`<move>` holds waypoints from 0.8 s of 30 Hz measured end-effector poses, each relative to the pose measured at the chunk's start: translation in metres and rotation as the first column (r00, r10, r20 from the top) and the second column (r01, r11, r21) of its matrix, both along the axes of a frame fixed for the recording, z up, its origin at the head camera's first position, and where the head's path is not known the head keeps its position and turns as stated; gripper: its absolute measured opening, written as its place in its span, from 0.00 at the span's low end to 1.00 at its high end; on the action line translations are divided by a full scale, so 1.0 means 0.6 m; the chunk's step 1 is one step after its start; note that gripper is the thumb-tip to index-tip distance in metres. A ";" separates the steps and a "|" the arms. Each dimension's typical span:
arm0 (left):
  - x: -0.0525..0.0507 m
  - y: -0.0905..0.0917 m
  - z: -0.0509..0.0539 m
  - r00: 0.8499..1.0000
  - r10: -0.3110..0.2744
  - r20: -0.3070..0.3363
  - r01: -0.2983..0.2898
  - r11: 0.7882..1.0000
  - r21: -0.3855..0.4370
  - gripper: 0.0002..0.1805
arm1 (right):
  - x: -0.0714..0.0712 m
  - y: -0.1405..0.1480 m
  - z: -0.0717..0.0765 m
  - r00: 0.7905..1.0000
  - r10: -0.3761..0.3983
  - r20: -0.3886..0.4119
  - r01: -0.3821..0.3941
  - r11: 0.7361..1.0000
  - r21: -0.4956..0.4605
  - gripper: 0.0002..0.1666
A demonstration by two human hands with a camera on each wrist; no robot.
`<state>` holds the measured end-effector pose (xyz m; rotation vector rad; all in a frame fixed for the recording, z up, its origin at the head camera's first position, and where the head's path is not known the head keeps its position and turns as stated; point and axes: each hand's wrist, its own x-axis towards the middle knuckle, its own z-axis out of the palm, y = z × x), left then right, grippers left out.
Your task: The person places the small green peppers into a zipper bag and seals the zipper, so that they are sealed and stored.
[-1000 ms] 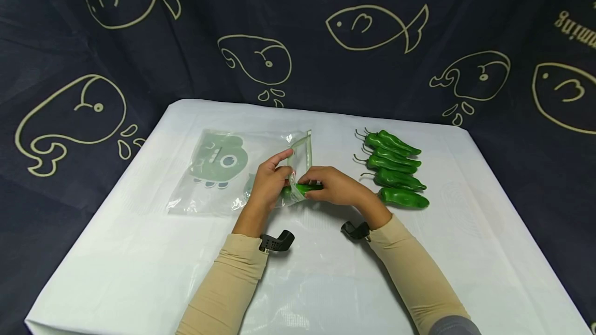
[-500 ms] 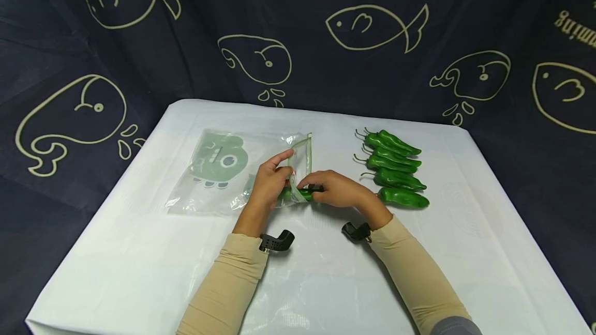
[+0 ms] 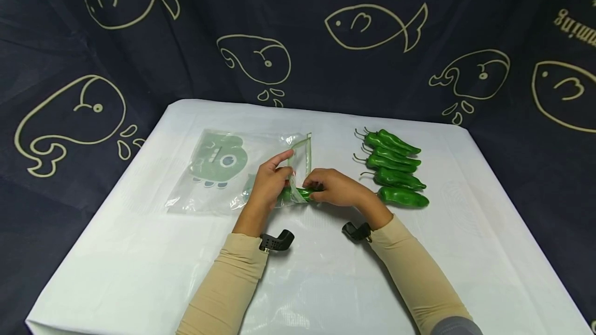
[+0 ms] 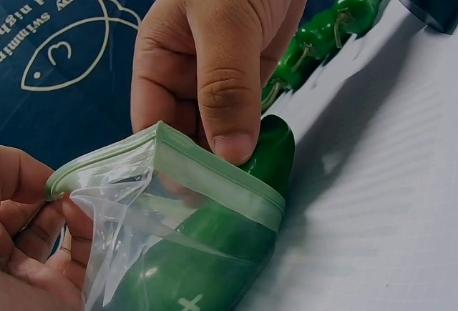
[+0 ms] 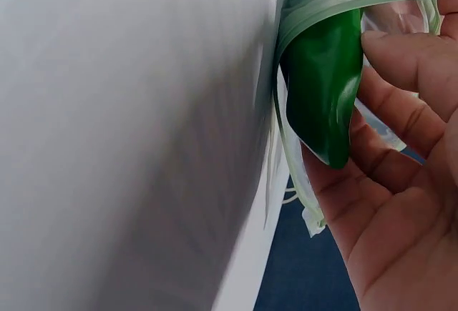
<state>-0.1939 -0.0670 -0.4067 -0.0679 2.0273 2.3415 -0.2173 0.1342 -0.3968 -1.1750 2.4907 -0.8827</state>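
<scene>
A clear zip bag [image 3: 261, 143] with a pale green zip edge and a cartoon print lies flat on the table. My left hand [image 3: 270, 180] pinches the bag's mouth beside its opening. A green pepper [image 4: 207, 254] lies mostly inside the bag, its tip poking out past the zip edge. My right hand [image 3: 336, 187] is at the bag's mouth with its fingers round that tip. In the right wrist view the pepper [image 5: 325, 86] sticks out of the opening, with the thumb and fingers of my right hand [image 5: 401, 139] on it.
Several green peppers [image 3: 396, 164] lie in a column to the right of the bag, stems pointing left. The white-covered table [image 3: 326, 283] meets a dark cloth [image 3: 298, 19] with fish drawings behind it.
The pepper has slid leftward, further into the bag, and my right hand's fingers have shifted their hold on its end. My left hand has stayed in place.
</scene>
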 end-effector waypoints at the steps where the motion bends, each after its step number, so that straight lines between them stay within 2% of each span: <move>1: 0.000 0.000 0.000 1.000 -0.001 0.000 0.001 1.000 0.001 0.26 | 0.000 0.000 0.001 1.000 -0.004 0.006 0.004 1.000 -0.002 0.12; 6: 0.000 -0.001 0.000 1.000 -0.004 0.003 0.004 1.000 0.000 0.26 | 0.001 0.001 0.003 0.999 0.009 0.031 -0.009 1.000 0.001 0.12; 15: 0.002 -0.002 0.002 1.000 0.004 -0.003 -0.004 1.000 -0.011 0.26 | 0.000 0.012 0.003 0.996 0.061 0.068 -0.064 0.997 0.045 0.24; 24: 0.000 -0.002 0.000 1.000 -0.001 0.008 0.001 1.000 0.004 0.26 | -0.002 0.015 0.002 0.990 0.083 0.117 -0.090 0.994 0.055 0.31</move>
